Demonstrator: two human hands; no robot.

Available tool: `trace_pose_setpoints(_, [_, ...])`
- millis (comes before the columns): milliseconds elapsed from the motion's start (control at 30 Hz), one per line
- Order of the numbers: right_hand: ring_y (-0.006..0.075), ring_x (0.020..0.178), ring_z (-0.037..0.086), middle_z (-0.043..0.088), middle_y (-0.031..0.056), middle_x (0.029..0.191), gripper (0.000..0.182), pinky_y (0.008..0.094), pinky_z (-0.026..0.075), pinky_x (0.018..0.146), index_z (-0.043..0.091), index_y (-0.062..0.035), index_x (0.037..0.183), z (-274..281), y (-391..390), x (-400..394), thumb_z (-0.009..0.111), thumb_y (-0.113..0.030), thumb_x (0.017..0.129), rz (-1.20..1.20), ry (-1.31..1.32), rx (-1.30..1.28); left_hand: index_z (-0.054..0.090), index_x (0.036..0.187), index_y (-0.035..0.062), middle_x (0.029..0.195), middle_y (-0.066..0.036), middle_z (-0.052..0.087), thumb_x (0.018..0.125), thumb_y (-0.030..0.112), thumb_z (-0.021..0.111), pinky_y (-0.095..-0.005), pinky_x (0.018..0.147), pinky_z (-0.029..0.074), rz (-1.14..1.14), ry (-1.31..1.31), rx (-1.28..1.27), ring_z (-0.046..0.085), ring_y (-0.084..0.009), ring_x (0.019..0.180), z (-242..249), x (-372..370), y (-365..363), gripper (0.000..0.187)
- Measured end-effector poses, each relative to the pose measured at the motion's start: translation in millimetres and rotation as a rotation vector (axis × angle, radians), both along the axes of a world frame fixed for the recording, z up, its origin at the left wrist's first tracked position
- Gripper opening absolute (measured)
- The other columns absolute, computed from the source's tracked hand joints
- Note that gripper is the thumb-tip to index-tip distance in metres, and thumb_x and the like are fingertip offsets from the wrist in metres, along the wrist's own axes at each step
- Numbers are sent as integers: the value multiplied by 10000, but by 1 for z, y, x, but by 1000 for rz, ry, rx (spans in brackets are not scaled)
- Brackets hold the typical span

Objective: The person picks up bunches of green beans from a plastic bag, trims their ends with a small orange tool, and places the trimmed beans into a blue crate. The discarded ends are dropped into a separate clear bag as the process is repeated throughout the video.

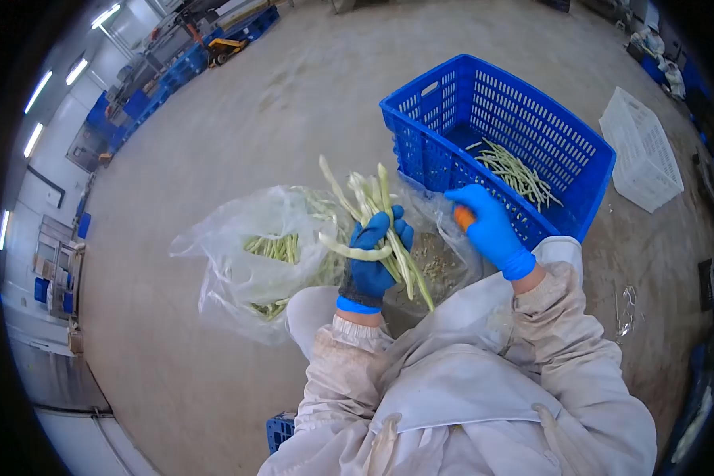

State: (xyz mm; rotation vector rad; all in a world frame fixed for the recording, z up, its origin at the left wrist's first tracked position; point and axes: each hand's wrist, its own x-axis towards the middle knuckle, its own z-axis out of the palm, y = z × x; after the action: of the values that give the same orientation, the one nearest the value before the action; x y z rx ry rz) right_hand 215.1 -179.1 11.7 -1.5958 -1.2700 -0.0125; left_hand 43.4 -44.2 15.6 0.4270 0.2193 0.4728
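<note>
My left hand (370,274), in a blue glove with a darker covering, is closed around a bunch of long pale green beans (363,194). The beans stick out above and below the fist, and one curls across its front. To the right, my right hand (496,236) in a blue glove grips the orange handle (463,216) of a tool whose working end I cannot make out. Between and below the hands, a clear plastic bag (470,266) holds small bean scraps (436,262). Left of my left hand lies another clear bag (226,266) with more green beans (278,247) inside.
A blue slatted crate (496,67) stands just beyond my right hand, with a pile of trimmed beans (520,170) on its bottom. A white crate (642,151) is farther right. Part of a blue crate (280,431) shows beside my body. People in white sit at the far right.
</note>
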Motion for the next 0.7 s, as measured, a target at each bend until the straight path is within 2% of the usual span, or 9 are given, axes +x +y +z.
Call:
trace_pose_setpoints(100, [244, 822, 592, 605, 135, 970, 240, 340, 470, 752, 592, -12, 1078, 3, -18, -23, 585, -60, 843, 83, 40, -148, 544, 1060, -35, 876, -102, 611, 886, 139, 567, -301, 701, 547, 173, 40, 71, 614, -187, 760, -1, 6, 5, 247])
trace_pose_setpoints(167, [221, 840, 596, 616, 135, 962, 238, 335, 469, 752, 599, -19, 1074, 17, -24, -44, 588, -83, 844, 137, 324, -247, 550, 1001, -30, 855, -84, 590, 867, 130, 601, -297, 682, 542, 465, 141, 98, 604, -166, 751, -4, 10, 8, 214])
trace_pose_setpoints(233, [195, 838, 596, 631, 124, 921, 229, 318, 468, 742, 604, -20, 1065, 25, -24, -59, 578, -115, 859, 348, 654, -395, 543, 981, -19, 819, -67, 560, 856, 114, 611, -281, 676, 523, 500, 143, 102, 578, -152, 730, -5, 10, 6, 195])
trace_pose_setpoints(400, [169, 704, 578, 636, 92, 841, 253, 313, 462, 628, 587, -27, 1085, 4, -14, -81, 567, -159, 870, 269, 726, -352, 528, 1005, -15, 793, -61, 532, 832, 98, 604, -283, 669, 478, 695, 182, 193, 536, -152, 717, -8, 18, 1, 220])
trace_pose_setpoints(500, [157, 754, 591, 628, 72, 869, 228, 312, 485, 689, 582, 7, 1081, 2, -10, -82, 530, -88, 880, 209, 641, -413, 529, 994, -5, 783, -55, 524, 826, 113, 602, -291, 657, 466, 798, 243, 199, 531, -156, 708, -3, 23, -5, 218])
trace_pose_setpoints(567, [135, 586, 544, 603, 79, 721, 233, 290, 436, 536, 604, -28, 1045, -13, -4, -80, 545, -181, 880, -49, -23, -61, 531, 983, -1, 777, -51, 519, 831, 116, 594, -285, 652, 461, 763, 255, 194, 528, -156, 705, -7, 21, -5, 201])
trace_pose_setpoints(600, [135, 586, 544, 603, 79, 721, 233, 290, 436, 536, 604, -28, 1045, -18, -5, -77, 545, -181, 880, -48, -23, -62, 534, 972, 4, 770, -47, 513, 836, 119, 586, -280, 647, 457, 726, 268, 188, 526, -157, 701, -9, 20, -4, 186])
trace_pose_setpoints(667, [105, 637, 552, 607, 47, 754, 183, 237, 439, 558, 618, -9, 988, -8, -3, -70, 555, -129, 865, -17, 752, -203, 538, 962, 8, 777, -50, 522, 844, 129, 583, -279, 637, 454, 680, 200, 155, 526, -159, 698, -20, 22, -2, 175])
trace_pose_setpoints(700, [105, 637, 552, 607, 47, 754, 183, 237, 439, 558, 618, -9, 988, -2, -3, -66, 555, -129, 865, -15, 749, -202, 543, 951, 12, 784, -53, 531, 851, 139, 581, -278, 627, 451, 634, 131, 123, 527, -161, 695, -26, 23, -1, 166])
